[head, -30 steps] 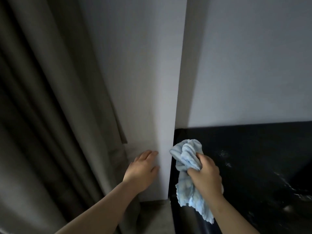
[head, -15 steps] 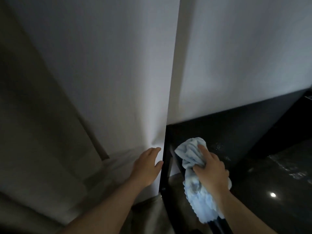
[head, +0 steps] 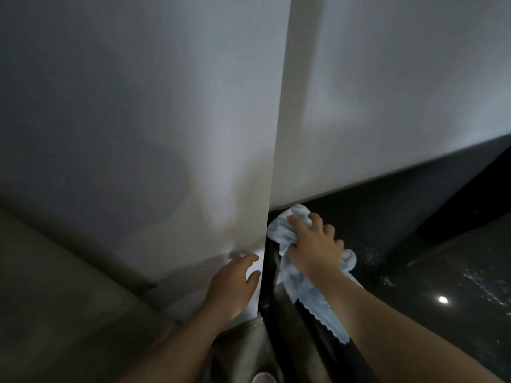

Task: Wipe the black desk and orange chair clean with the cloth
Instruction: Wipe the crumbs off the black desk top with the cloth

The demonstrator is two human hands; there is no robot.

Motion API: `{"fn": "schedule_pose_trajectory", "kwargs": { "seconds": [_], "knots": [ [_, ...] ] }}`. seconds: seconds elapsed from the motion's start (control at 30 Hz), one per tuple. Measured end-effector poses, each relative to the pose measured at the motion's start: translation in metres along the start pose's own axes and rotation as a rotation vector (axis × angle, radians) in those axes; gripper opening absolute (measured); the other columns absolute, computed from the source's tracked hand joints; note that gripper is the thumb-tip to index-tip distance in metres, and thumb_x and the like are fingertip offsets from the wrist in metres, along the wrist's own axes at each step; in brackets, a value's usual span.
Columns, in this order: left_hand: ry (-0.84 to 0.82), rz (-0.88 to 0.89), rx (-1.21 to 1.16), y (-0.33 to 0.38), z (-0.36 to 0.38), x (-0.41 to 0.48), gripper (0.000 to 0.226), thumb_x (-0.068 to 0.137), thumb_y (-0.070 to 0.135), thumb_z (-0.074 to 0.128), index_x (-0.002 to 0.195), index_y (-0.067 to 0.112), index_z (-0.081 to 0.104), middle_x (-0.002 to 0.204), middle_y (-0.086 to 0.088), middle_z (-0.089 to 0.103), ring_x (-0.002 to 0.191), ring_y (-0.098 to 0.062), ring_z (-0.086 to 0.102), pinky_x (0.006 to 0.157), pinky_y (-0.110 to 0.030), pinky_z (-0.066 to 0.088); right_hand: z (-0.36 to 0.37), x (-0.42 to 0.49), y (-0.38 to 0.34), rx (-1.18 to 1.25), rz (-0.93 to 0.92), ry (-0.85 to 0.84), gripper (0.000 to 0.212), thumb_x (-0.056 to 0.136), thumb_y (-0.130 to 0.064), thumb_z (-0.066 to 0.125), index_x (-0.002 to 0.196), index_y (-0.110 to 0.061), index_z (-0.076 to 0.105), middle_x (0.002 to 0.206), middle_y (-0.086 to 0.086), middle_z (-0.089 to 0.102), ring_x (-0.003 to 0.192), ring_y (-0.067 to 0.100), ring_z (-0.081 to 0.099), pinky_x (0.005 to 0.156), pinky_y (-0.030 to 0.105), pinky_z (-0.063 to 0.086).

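My right hand point(head: 315, 244) grasps the bunched pale blue cloth point(head: 300, 283), fingers curled over its top, forearm reaching in from the lower right. The cloth sits at the far left corner of the black desk point(head: 431, 286), its scalloped tail hanging over the desk's left edge. My left hand point(head: 232, 283) lies released, fingers straight, flat against the white wall point(head: 166, 134) just left of the desk.
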State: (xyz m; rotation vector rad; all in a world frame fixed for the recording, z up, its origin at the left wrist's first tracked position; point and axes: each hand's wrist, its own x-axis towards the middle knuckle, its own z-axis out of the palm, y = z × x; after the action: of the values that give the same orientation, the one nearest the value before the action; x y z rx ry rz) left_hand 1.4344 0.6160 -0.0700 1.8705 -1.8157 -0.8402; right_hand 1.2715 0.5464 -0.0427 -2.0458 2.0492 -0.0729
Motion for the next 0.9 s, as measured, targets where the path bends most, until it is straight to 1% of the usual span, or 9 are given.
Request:
{"fn": "schedule_pose_trajectory", "kwargs": {
  "seconds": [0.17, 0.23, 0.4, 0.5, 0.6, 0.67, 0.77, 0.83, 0.9],
  "knots": [
    [0.044, -0.072, -0.091, 0.002, 0.013, 0.008, 0.035, 0.095, 0.023, 0.051, 0.13, 0.025, 0.052, 0.126, 0.008, 0.057, 0.108, -0.006, 0.054, 0.088, -0.013, 0.035, 0.011, 0.04, -0.007, -0.078, -0.153, -0.173, 0.075, 0.083, -0.051, 0.056, 0.142, -0.049, 0.009, 0.157, -0.008, -0.006, 0.139, 0.036, 0.012, 0.101, 0.06, 0.03],
    [0.061, -0.079, -0.109, 0.005, 0.017, 0.011, 0.036, 0.094, 0.02, 0.052, 0.13, 0.024, 0.053, 0.124, 0.006, 0.058, 0.106, -0.008, 0.055, 0.087, -0.014, 0.036, 0.013, 0.046, -0.003, -0.066, -0.184, -0.189, 0.072, 0.084, -0.052, 0.056, 0.143, -0.047, 0.015, 0.158, -0.006, 0.001, 0.138, 0.036, 0.019, 0.102, 0.058, 0.032],
    [0.094, -0.053, -0.103, 0.022, 0.028, 0.019, 0.035, 0.094, 0.019, 0.052, 0.129, 0.024, 0.054, 0.124, 0.004, 0.059, 0.105, -0.008, 0.057, 0.078, -0.007, 0.031, 0.016, 0.005, 0.041, -0.106, -0.281, -0.047, 0.062, 0.085, -0.047, 0.052, 0.14, -0.043, 0.025, 0.152, -0.008, 0.024, 0.123, 0.026, 0.039, 0.091, 0.04, 0.039],
    [0.087, -0.023, -0.04, 0.032, 0.035, 0.022, 0.037, 0.095, 0.024, 0.05, 0.132, 0.028, 0.051, 0.128, 0.007, 0.057, 0.11, -0.008, 0.055, 0.088, -0.014, 0.036, 0.015, -0.03, 0.08, -0.037, -0.219, -0.13, 0.052, 0.086, -0.043, 0.051, 0.134, -0.045, 0.031, 0.144, -0.016, 0.032, 0.115, 0.019, 0.043, 0.086, 0.033, 0.042],
    [0.052, -0.022, -0.002, 0.04, 0.038, 0.026, 0.04, 0.096, 0.028, 0.046, 0.136, 0.032, 0.044, 0.131, 0.007, 0.054, 0.114, -0.009, 0.053, 0.094, -0.022, 0.041, -0.003, -0.035, 0.092, 0.132, -0.085, -0.25, 0.016, 0.085, -0.037, 0.049, 0.1, -0.039, 0.049, 0.111, -0.015, 0.054, 0.096, 0.011, 0.054, 0.08, 0.029, 0.047],
    [0.034, 0.003, 0.044, 0.043, 0.037, 0.032, 0.042, 0.096, 0.028, 0.044, 0.138, 0.03, 0.041, 0.134, 0.006, 0.052, 0.117, -0.012, 0.051, 0.096, -0.025, 0.039, -0.016, -0.029, 0.086, 0.284, 0.02, -0.159, 0.024, 0.083, -0.036, 0.053, 0.107, -0.037, 0.054, 0.111, -0.01, 0.056, 0.098, 0.014, 0.056, 0.08, 0.031, 0.046],
    [0.051, 0.017, 0.075, 0.046, 0.036, 0.04, 0.042, 0.096, 0.026, 0.043, 0.139, 0.028, 0.04, 0.134, 0.004, 0.05, 0.117, -0.015, 0.05, 0.091, -0.024, 0.038, -0.021, -0.008, 0.056, 0.237, -0.034, 0.109, 0.056, 0.085, -0.038, 0.055, 0.138, -0.035, 0.036, 0.144, -0.005, 0.035, 0.12, 0.026, 0.04, 0.092, 0.041, 0.037],
    [0.058, 0.001, 0.048, 0.048, 0.035, 0.044, 0.042, 0.097, 0.025, 0.041, 0.138, 0.029, 0.039, 0.133, 0.003, 0.051, 0.114, -0.016, 0.052, 0.092, -0.027, 0.042, -0.013, 0.014, 0.028, 0.15, -0.071, 0.102, 0.059, 0.087, -0.038, 0.054, 0.141, -0.036, 0.029, 0.155, -0.002, 0.017, 0.13, 0.03, 0.028, 0.098, 0.045, 0.032],
    [0.062, 0.015, 0.0, 0.048, 0.039, 0.044, 0.042, 0.096, 0.024, 0.043, 0.138, 0.028, 0.039, 0.132, 0.003, 0.051, 0.113, -0.014, 0.051, 0.091, -0.024, 0.041, 0.004, 0.033, 0.01, 0.065, -0.079, -0.004, 0.059, 0.089, -0.037, 0.051, 0.141, -0.039, 0.024, 0.158, -0.004, 0.003, 0.136, 0.032, 0.017, 0.103, 0.052, 0.026]
  ]
}}
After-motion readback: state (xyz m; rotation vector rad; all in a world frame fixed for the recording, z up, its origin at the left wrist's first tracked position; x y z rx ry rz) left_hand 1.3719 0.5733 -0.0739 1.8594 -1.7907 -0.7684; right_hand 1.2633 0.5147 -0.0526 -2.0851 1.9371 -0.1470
